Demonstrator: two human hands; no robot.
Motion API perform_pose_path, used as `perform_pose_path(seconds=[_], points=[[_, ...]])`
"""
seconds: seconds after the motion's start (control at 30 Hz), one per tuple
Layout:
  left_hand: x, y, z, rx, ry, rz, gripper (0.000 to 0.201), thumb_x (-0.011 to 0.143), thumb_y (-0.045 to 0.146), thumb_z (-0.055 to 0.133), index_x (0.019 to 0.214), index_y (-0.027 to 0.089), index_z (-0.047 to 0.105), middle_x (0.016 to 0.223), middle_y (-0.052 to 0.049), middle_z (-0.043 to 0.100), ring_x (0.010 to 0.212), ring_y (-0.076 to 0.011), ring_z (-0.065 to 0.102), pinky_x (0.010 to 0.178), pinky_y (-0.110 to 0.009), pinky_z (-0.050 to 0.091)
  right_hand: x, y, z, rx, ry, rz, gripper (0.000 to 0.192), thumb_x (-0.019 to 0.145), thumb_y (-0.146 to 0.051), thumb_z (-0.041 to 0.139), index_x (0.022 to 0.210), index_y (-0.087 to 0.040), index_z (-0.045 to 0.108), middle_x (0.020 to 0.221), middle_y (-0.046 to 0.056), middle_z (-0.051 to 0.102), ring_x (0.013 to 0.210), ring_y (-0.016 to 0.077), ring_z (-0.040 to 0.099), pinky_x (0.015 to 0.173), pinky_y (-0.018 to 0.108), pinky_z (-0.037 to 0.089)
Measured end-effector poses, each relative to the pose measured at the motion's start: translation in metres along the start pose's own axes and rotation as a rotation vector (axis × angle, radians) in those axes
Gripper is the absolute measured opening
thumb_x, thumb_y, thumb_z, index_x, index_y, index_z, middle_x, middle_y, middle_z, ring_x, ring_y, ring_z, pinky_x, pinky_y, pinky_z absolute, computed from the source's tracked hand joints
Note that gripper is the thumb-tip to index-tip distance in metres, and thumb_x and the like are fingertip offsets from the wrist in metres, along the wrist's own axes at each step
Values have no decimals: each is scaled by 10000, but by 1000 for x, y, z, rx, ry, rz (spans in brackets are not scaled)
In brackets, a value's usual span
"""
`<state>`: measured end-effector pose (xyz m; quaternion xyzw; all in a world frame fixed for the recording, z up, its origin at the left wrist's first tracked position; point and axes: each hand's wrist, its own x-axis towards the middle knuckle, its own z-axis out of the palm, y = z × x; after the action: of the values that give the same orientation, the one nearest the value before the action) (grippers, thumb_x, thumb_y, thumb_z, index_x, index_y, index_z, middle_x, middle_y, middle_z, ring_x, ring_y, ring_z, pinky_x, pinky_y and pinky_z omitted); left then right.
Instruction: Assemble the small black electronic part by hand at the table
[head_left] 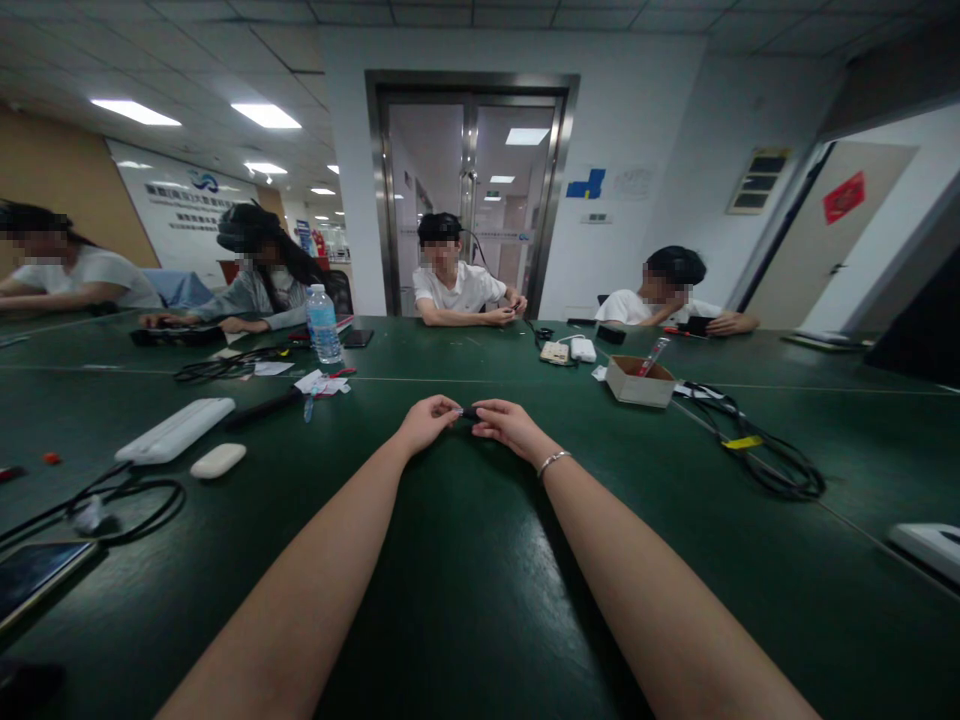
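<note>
Both my arms reach forward over the dark green table (465,580). My left hand (427,424) is closed, thumb and fingertips pinching the left end of a small black piece (469,413). The other end of this piece sits between the thumb and fingers of my right hand (513,430), which is also closed. A pale, shiny bit shows at its left end; the piece is too small to tell its kind. My fingers cover most of it. A silver bracelet (554,462) circles my right wrist.
Left on the table lie a white power bank (176,430), a white oval case (218,461), a phone (41,575) and cables. A water bottle (322,325) stands farther back. To the right are a small box (640,385) and coiled cable (780,470). Several people sit opposite.
</note>
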<state>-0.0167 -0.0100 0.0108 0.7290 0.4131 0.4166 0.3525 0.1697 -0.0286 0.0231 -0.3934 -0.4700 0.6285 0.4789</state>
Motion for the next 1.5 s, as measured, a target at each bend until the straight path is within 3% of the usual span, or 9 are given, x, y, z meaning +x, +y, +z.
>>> perform_pose_path(seconds=[0.27,0.7,1.5], points=[[2,-7,-2,58,-16,-46,309,731,443,560,812,150,612,707,-37,634,647,-147,583,667,-283,451,-2,-1,0,-1,0,11,171,802,9,548,943,-77,593,890,105,639,592,124,659,579,194,575],[1,-1,0,171,-33,-129,452,778,555,420,695,147,598,583,-3,565,535,-120,513,558,-248,384,-4,-2,0,5,-56,4,207,808,25,520,977,-65,599,904,111,644,595,118,654,607,203,573],[1,-4,-2,53,-69,-58,304,725,428,569,831,146,612,727,-31,615,658,-139,555,661,-276,432,1,-1,1,-14,-4,28,96,833,-47,559,925,-46,588,743,98,647,527,113,633,546,184,563]])
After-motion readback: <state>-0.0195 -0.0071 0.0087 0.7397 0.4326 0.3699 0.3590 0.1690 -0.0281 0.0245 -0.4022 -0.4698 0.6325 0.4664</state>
